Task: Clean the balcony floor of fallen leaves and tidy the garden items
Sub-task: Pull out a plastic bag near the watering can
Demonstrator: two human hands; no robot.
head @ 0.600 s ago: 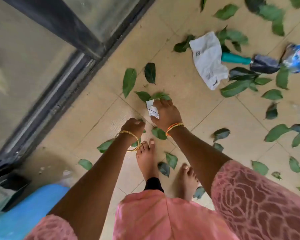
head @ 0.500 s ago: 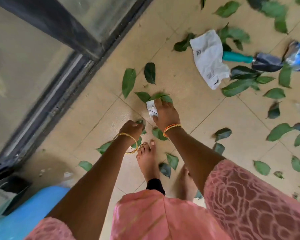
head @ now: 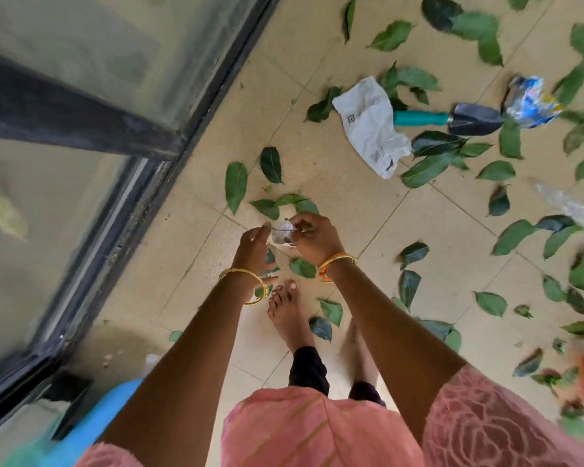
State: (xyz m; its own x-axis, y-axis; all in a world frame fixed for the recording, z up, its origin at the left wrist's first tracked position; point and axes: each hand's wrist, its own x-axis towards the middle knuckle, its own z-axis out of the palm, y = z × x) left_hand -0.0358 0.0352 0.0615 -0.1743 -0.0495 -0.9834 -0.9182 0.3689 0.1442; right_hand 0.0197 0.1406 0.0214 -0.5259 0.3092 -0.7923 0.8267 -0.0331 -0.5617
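**Step in hand: litter pickup among the leaves**

We hold a small scrap [head: 281, 234] of clear or white wrapper between both hands, above the floor [head: 317, 170] and just beyond the near foot [head: 289, 315]. The right hand [head: 314, 239] has its grip closed on the scrap, fingers curled in a pinch. The left hand [head: 253, 246] has its fingers only loosely bent, the tips at the scrap's left edge; we cannot tell whether it grips or merely touches.

Leaves [head: 236, 187] lie scattered across the tiles, thickest to the right. Farther right lie a white bag [head: 371, 126], a trowel [head: 452, 119] and a blue wrapper [head: 530, 99], all near one another.

We judge the task early: most leaves are uncollected. The next move calls for securing the scrap in one hand, then gathering the leaves nearest the feet.
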